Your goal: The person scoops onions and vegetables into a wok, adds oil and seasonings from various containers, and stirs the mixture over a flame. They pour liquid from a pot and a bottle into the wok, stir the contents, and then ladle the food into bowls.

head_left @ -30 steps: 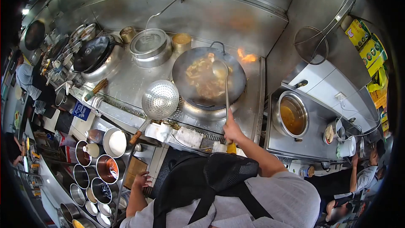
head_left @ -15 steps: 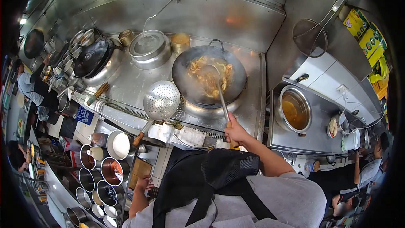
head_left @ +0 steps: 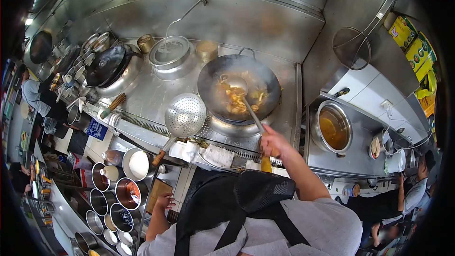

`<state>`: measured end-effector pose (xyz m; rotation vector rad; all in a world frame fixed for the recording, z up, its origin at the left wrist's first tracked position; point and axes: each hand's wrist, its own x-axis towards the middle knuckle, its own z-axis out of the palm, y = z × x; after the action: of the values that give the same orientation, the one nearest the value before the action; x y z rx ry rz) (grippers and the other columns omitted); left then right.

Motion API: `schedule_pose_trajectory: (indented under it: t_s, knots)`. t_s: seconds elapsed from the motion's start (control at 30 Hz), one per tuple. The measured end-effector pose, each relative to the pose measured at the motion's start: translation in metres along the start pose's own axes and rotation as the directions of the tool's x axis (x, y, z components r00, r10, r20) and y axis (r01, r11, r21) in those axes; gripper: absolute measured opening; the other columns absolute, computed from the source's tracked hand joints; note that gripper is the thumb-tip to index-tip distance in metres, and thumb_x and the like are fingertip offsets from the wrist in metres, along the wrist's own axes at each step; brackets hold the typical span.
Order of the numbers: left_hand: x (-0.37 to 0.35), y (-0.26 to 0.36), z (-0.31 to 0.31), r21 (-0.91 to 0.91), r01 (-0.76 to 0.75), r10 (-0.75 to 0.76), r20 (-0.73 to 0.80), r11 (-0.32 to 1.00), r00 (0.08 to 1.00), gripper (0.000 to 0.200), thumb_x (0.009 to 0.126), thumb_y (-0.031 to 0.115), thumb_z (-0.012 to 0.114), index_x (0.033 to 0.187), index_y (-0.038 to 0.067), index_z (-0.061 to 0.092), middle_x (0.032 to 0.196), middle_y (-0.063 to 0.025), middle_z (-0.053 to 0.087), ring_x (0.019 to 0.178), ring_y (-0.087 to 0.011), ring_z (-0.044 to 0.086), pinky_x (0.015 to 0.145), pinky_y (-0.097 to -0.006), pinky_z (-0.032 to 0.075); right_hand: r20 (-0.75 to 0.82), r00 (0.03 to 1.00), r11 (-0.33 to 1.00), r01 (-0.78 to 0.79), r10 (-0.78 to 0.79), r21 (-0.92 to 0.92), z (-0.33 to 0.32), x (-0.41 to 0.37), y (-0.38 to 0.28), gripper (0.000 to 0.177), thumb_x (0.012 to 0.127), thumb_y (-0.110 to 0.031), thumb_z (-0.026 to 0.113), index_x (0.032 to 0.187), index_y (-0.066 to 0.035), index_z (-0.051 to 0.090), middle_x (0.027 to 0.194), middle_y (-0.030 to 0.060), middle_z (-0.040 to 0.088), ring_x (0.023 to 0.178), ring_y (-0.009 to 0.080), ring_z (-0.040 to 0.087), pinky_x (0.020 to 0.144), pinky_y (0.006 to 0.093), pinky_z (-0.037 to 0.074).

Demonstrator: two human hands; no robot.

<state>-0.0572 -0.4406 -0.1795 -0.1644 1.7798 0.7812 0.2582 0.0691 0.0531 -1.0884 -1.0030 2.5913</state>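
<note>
One ladle point(head_left: 254, 114) is held in the right hand point(head_left: 275, 143), whose fingers are wrapped closely round its handle. The left hand point(head_left: 165, 201) is low at the person's other side, near a brown panel point(head_left: 159, 194); its fingers seem half-bent and loosely parted, though they are too small in view to be sure.

The ladle's metal shaft slants away from the right hand, and its round bowl dips into the food point(head_left: 234, 102), which lies inside one dark wok point(head_left: 208, 87). The food looks brown and saucy, with pale yellow and orange-brown pieces, and steam hangs over it. The wok has one loop handle on its far rim and sits on a metal ring on the steel desk point(head_left: 149, 87).

Also on that desk are one perforated skimmer point(head_left: 186, 115) with a wooden handle, one brush point(head_left: 116, 102), and one lidded pot point(head_left: 170, 60) between two tins point(head_left: 207, 50). Two white cloths point(head_left: 218, 155) lie along the near edge.

To the right, one big steel pot point(head_left: 333, 130) holds brown liquid, and one wire strainer point(head_left: 351, 48) hangs above it. Three small bowls point(head_left: 125, 238) with white contents stand at lower left.
</note>
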Motion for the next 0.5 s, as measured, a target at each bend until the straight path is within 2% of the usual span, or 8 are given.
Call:
schedule_pose_trajectory:
  t_s: [0.07, 0.13, 0.17, 0.27, 0.3, 0.37, 0.47, 0.5]
  knots:
    - [0.001, 0.000, 0.004, 0.040, 0.006, -0.007, 0.008, 0.999, 1.000, 0.040, 0.093, 0.006, 0.044, 0.128, 0.019, 0.057, 0.098, -0.0032, 0.068, 0.074, -0.0208, 0.070, 0.057, -0.0349, 0.048, -0.002, 1.000, 0.998, 0.007, -0.007, 0.056, -0.014, 0.018, -0.007, 0.081, 0.091, -0.003, 0.053, 0.155, -0.034, 0.013, 0.067, 0.0044, 0.051, 0.045, 0.0156, 0.048, 0.041, 0.0323, 0.044]
    - [-0.003, 0.003, 0.003, 0.069, -0.008, 0.008, -0.005, 0.998, 1.000, 0.043, 0.091, 0.003, 0.042, 0.128, 0.018, 0.057, 0.099, -0.0032, 0.069, 0.075, -0.0215, 0.070, 0.058, -0.0352, 0.048, -0.145, 0.957, 0.873, 0.160, -0.252, -0.461, -0.017, 0.042, 0.007, 0.081, 0.091, -0.002, 0.053, 0.154, -0.034, 0.014, 0.067, 0.0046, 0.050, 0.045, 0.0161, 0.049, 0.040, 0.0339, 0.044]
    - [-0.003, 0.007, 0.001, 0.027, -0.012, 0.012, 0.008, 1.000, 1.000, 0.046, 0.090, 0.000, 0.040, 0.128, 0.018, 0.057, 0.099, -0.0039, 0.069, 0.075, -0.0220, 0.070, 0.057, -0.0351, 0.048, -0.206, 0.925, 0.779, 0.133, -0.320, -0.613, -0.012, 0.040, 0.022, 0.084, 0.091, -0.002, 0.052, 0.155, -0.034, 0.009, 0.067, 0.0051, 0.051, 0.045, 0.0162, 0.049, 0.041, 0.0351, 0.045]
    - [-0.007, 0.011, -0.006, -0.042, -0.028, 0.028, -0.013, 0.999, 1.000, 0.046, 0.089, -0.001, 0.040, 0.128, 0.019, 0.057, 0.101, -0.0048, 0.068, 0.075, -0.0222, 0.070, 0.057, -0.0352, 0.048, -0.267, 0.905, 0.681, 0.035, -0.333, -0.732, 0.020, -0.001, 0.046, 0.088, 0.090, 0.001, 0.053, 0.155, -0.034, 0.005, 0.068, 0.0055, 0.051, 0.045, 0.0153, 0.049, 0.041, 0.0336, 0.045]
    - [-0.008, 0.009, -0.005, -0.047, -0.027, 0.026, -0.012, 0.999, 1.000, 0.046, 0.089, -0.001, 0.040, 0.128, 0.019, 0.057, 0.101, -0.0048, 0.068, 0.075, -0.0222, 0.070, 0.057, -0.0352, 0.048, -0.265, 0.906, 0.678, 0.033, -0.331, -0.735, 0.025, -0.011, 0.038, 0.088, 0.090, 0.001, 0.053, 0.155, -0.034, 0.005, 0.068, 0.0055, 0.051, 0.045, 0.0153, 0.049, 0.041, 0.0336, 0.045]
    - [-0.009, 0.001, -0.008, -0.057, 0.014, -0.015, -0.011, 0.998, 1.000, 0.046, 0.089, -0.001, 0.040, 0.127, 0.018, 0.057, 0.103, -0.0053, 0.068, 0.075, -0.0223, 0.070, 0.060, -0.0373, 0.049, -0.110, 0.991, 0.932, 0.026, -0.071, -0.363, 0.026, -0.024, 0.019, 0.086, 0.091, -0.001, 0.053, 0.155, -0.034, 0.005, 0.068, 0.0056, 0.051, 0.046, 0.0157, 0.049, 0.042, 0.0334, 0.045]
    - [-0.009, -0.010, -0.003, 0.013, 0.089, -0.089, -0.002, 0.996, 0.996, 0.043, 0.090, 0.000, 0.040, 0.126, 0.016, 0.057, 0.104, -0.0050, 0.067, 0.075, -0.0226, 0.069, 0.062, -0.0390, 0.049, -0.056, 0.995, 0.970, 0.064, -0.080, -0.236, -0.012, 0.016, -0.015, 0.084, 0.091, -0.003, 0.052, 0.155, -0.033, 0.006, 0.067, 0.0047, 0.050, 0.046, 0.0162, 0.048, 0.042, 0.0332, 0.044]
    - [-0.003, -0.020, -0.003, 0.052, 0.058, -0.058, 0.013, 0.997, 0.998, 0.041, 0.091, 0.002, 0.041, 0.127, 0.015, 0.056, 0.102, -0.0043, 0.067, 0.074, -0.0226, 0.069, 0.063, -0.0389, 0.049, -0.064, 0.987, 0.916, 0.110, -0.145, -0.386, -0.023, 0.031, -0.014, 0.085, 0.090, -0.004, 0.052, 0.155, -0.033, 0.005, 0.071, 0.0081, 0.056, 0.049, 0.0180, 0.054, 0.044, 0.0357, 0.047]
